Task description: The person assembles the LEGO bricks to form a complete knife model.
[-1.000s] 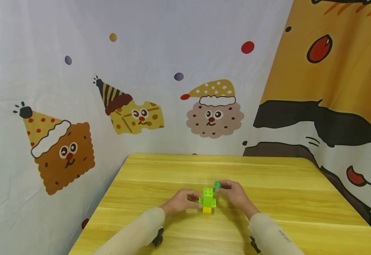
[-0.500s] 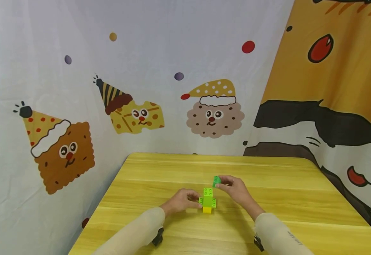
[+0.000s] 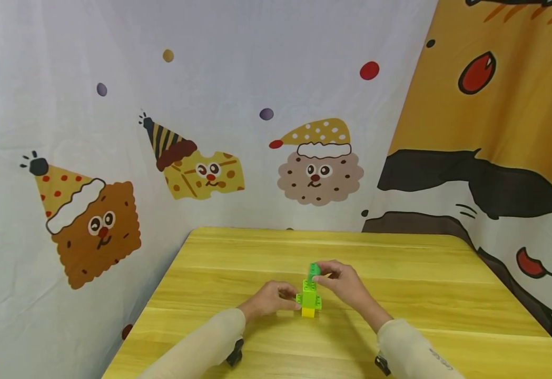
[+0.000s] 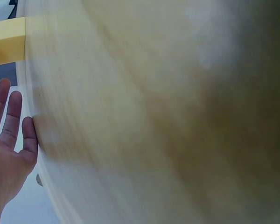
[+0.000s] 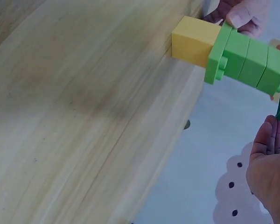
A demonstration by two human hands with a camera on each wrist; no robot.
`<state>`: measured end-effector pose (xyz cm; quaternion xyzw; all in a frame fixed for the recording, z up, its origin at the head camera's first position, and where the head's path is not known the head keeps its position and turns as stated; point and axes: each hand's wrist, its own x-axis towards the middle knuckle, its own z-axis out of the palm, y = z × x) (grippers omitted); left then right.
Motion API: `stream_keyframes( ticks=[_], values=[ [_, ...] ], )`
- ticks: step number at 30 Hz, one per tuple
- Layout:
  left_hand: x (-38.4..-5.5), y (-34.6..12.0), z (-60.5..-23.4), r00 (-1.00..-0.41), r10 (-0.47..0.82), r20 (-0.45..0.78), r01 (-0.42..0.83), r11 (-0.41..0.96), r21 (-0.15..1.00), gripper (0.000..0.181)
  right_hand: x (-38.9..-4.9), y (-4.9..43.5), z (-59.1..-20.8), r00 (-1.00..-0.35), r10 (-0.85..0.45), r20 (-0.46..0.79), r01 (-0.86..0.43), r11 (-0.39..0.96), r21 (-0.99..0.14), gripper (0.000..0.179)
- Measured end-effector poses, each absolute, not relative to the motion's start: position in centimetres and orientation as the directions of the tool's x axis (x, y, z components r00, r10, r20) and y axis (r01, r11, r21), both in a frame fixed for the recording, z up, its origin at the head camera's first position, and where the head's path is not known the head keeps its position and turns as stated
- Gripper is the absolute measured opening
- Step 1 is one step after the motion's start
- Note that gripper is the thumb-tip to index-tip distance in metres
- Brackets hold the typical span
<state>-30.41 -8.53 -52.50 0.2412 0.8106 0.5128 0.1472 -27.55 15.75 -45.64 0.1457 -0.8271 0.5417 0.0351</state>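
A small tower of building blocks stands upright on the table: a yellow block at the bottom, a wide light green plate on it, and several light green blocks above. My left hand holds the plate's left end between thumb and fingers, steadying the tower from the side. Pinched in my right hand is a dark green block, close over the tower's studded top and overlapping it in the head view. Only part of this block shows at the right wrist view's edge.
The wood-grain table reaches back to a white cloth backdrop printed with cartoon snacks. Light sleeves cover both forearms, with a dark strap piece under the left one.
My right hand first lifted the dark green block away from the tower's right side, then brought it left over the top. The left hand and the tower have stayed in place.
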Motion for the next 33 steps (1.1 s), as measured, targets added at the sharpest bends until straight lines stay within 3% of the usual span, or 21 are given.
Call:
stream_keyframes(
  ticks=[7, 33],
  values=[
    [-30.37, -8.56, -52.47, -0.836, 0.548, 0.012, 0.245, 0.354, 0.903, 0.025, -27.23, 15.27, -45.92, -0.923, -0.272, 0.274, -0.365, 0.385, -0.847, 0.029],
    [-30.35, -8.44, -52.55, -0.842, 0.54, 0.002, 0.226, 0.35, 0.909, 0.02, -26.85, 15.15, -46.04, -0.898, -0.341, 0.277, -0.411, 0.428, -0.805, 0.026]
  ],
)
